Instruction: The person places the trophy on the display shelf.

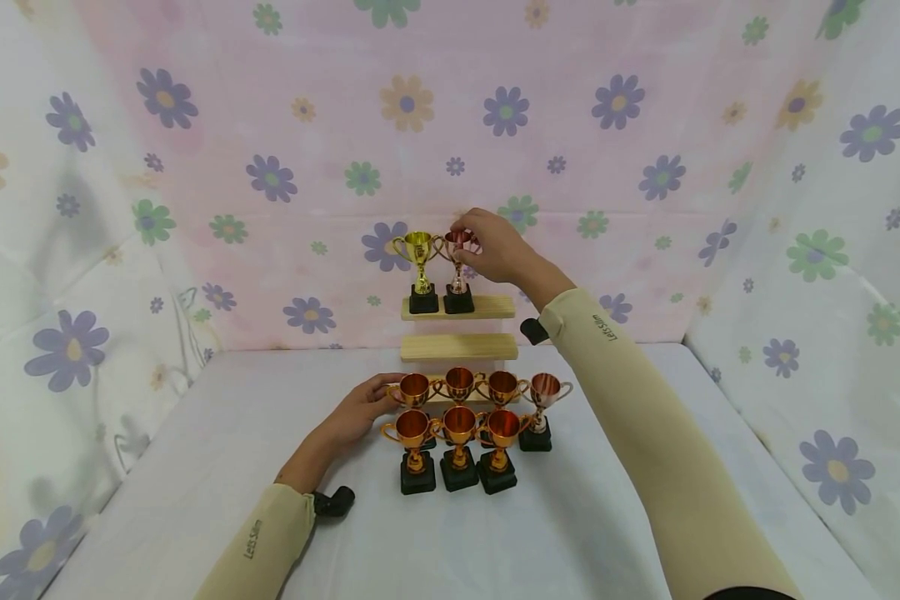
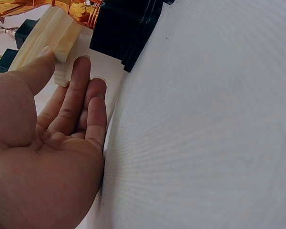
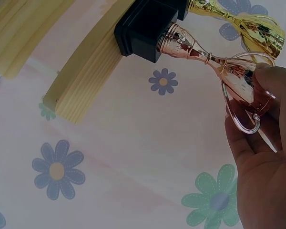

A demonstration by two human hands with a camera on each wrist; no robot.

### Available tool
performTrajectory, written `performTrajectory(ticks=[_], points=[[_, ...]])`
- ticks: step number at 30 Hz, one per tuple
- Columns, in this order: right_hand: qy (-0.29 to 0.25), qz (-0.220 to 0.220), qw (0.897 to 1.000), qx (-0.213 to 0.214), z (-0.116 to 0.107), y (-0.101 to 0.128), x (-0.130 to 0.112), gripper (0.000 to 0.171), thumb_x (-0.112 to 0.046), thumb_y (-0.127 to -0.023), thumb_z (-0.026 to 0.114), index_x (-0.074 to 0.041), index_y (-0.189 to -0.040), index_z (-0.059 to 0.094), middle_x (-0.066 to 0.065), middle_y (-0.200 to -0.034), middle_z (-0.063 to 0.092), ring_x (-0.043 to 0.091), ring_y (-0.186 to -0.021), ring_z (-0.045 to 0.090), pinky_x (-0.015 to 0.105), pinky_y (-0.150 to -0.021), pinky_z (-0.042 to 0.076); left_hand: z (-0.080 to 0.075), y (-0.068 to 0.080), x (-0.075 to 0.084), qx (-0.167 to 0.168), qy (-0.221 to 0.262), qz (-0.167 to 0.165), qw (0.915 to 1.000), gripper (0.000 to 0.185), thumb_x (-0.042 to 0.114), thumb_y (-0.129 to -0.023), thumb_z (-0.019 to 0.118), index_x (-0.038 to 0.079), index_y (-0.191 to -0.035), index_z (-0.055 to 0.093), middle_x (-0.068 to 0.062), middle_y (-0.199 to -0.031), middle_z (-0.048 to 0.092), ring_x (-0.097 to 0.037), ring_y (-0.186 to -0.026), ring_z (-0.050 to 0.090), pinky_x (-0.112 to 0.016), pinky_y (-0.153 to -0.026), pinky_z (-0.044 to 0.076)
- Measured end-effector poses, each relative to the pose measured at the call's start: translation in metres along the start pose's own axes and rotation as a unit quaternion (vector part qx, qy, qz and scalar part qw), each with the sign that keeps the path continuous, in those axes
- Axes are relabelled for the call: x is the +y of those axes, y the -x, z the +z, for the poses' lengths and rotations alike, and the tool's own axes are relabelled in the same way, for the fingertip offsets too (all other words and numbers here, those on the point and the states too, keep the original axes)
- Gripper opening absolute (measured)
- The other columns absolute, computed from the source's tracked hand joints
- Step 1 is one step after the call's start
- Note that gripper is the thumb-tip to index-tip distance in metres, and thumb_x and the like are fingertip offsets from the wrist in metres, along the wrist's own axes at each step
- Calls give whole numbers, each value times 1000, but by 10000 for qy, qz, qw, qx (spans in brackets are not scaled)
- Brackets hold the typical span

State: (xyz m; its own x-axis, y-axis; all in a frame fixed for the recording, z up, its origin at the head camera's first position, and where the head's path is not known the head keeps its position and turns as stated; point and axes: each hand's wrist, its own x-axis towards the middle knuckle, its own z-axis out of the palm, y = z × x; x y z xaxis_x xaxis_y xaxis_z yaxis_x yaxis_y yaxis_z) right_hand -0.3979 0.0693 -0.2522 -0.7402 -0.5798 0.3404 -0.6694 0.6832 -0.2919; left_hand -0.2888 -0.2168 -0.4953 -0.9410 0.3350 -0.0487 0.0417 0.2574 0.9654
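Note:
A three-step wooden stand (image 1: 495,307) sits at the back of the white table. On its top step are a gold trophy (image 1: 419,260) and a rose-gold trophy (image 1: 458,265), both on black bases. My right hand (image 1: 471,232) pinches the rose-gold trophy's cup from above. The right wrist view shows the same trophy (image 3: 219,62) with its base on the top step (image 3: 86,71) and my right hand (image 3: 262,95) round the cup. My left hand (image 1: 378,398) lies flat on the table. Its straight fingers (image 2: 81,90) touch the left end of the lowest step (image 2: 62,43).
Several orange-copper trophies (image 1: 459,446) stand in two rows at the foot of the stand, with a rose-gold one (image 1: 544,402) at the right end. The middle step (image 1: 459,347) is bare wood. Flowered cloth walls (image 1: 82,250) close in the back and both sides.

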Motion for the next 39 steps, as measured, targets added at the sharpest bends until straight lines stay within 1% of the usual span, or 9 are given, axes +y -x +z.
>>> performTrajectory(ticks=[6,11,16,20,25,29,33,37,39], points=[[-16,25,10000,40,1,-1,0,42,-16,-105,68,0,-142,59,15,-137,60,31,-117,60,42,-104,50,0,-1,0,23,-141,53,9999,51,28,-110,61,13,-157,49,-9,-138,70,-33,-128,62,-62,-120,34],[-42,42,9999,90,2,-1,0,41,-17,-105,68,0,-141,60,15,-136,60,31,-118,59,42,-107,49,0,-1,1,58,-200,78,9998,49,27,-110,60,13,-156,50,-10,-138,70,-33,-127,63,-63,-119,34],[-60,59,9999,149,3,1,0,48,-23,-105,70,-1,-146,57,14,-145,57,31,-128,58,44,-114,45,0,-1,0,-11,-82,81,9999,50,27,-110,60,11,-157,49,-12,-140,69,-34,-129,63,-63,-121,31],[-183,29,9994,289,1,6,2,53,-27,-105,70,-2,-149,55,13,-151,54,33,-134,55,46,-116,43,0,-1,0,-14,-4,57,10000,50,28,-110,60,11,-156,49,-12,-140,69,-33,-129,63,-62,-121,31],[-268,-48,9978,610,-3,19,7,51,-28,-106,68,-3,-149,56,12,-151,54,33,-139,52,48,-118,41,0,-1,0,19,-23,20,10000,50,28,-110,60,13,-156,49,-12,-138,70,-33,-128,62,-61,-121,32],[-314,-137,9952,915,-8,32,8,47,-24,-106,67,-3,-147,58,11,-151,56,33,-142,51,50,-119,40,0,0,1,2,-43,26,10000,50,28,-111,60,13,-157,48,-12,-139,69,-34,-129,62,-62,-121,32],[-447,-173,9919,1173,-13,45,5,45,-21,-105,68,-3,-145,59,11,-150,57,33,-142,51,51,-119,40,1,0,2,50,-105,45,9999,51,31,-111,59,12,-157,49,-12,-139,69,-34,-130,62,-63,-121,31],[-527,-156,9892,1362,-17,61,3,45,-24,-105,68,-5,-145,60,11,-148,58,32,-141,51,52,-118,40,2,0,2,60,-225,90,9997,53,35,-111,58,12,-157,49,-11,-141,67,-33,-132,61,-63,-121,31],[-533,-244,9872,1486,-18,70,3,45,-24,-105,68,-4,-144,61,11,-147,58,32,-140,52,52,-117,41,2,0,2,20,-199,139,9997,54,35,-111,57,10,-158,47,-12,-143,66,-34,-133,61,-62,-121,32]])
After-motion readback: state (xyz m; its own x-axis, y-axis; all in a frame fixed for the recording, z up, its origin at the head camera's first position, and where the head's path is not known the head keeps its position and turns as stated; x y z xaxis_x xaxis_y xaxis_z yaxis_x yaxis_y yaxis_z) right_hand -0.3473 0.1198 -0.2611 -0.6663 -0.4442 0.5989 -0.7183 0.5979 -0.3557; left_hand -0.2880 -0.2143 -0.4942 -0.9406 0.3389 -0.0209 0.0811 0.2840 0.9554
